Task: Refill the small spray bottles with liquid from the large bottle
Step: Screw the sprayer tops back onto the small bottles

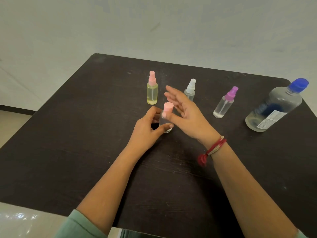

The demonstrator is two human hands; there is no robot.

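Left hand (149, 127): grips the clear pink-capped spray bottle (165, 117), upright on the dark surface (85, 134).
Right hand (187, 110): open, fingers spread, beside the pink cap.
Yellow bottle (152, 91): far, left of centre.
White-capped bottle (190, 89): behind right hand.
Purple-capped bottle (224, 103): right.
Large bottle (276, 107): far right, blue cap on.

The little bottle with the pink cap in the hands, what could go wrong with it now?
The small bottle is gripped only by the left hand, low on its body, so it might tip when the open right hand works on its pink cap. The right hand also sits close to the white-capped bottle behind it and could knock it over. Pouring from the large bottle into such a narrow neck may spill on the table.
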